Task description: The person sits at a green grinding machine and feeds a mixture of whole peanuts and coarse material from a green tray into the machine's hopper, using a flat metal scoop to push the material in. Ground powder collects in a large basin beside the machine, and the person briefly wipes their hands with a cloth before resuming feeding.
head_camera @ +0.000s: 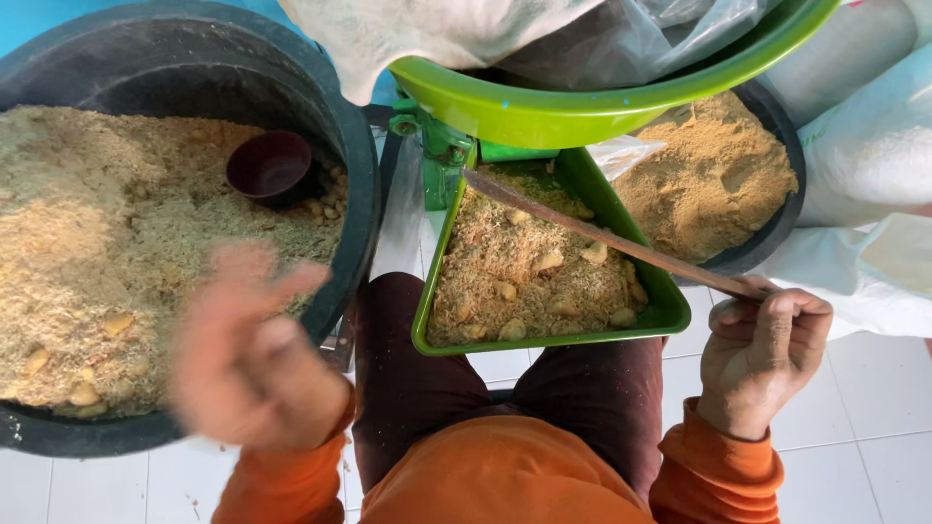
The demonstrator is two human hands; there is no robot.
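Observation:
My right hand (762, 354) grips the near end of a long brown wooden stick (602, 236). The stick slants up to the left across a green tray (587, 189) filled with coarse tan meal and pale lumps. My left hand (254, 359) is blurred, fingers spread, holding nothing, and hovers over the near rim of a big black tub (354, 170). That tub holds the same tan meal, a few pale lumps and a small dark brown bowl (269, 165). Both sleeves are orange.
A green machine hopper (582, 102) overhangs the tray, with a plastic bag and cloth inside it. A second black tub (777, 228) of finer tan powder sits at the right. White sacks (869, 155) lie far right. My maroon-trousered legs (408, 369) rest on white floor tiles.

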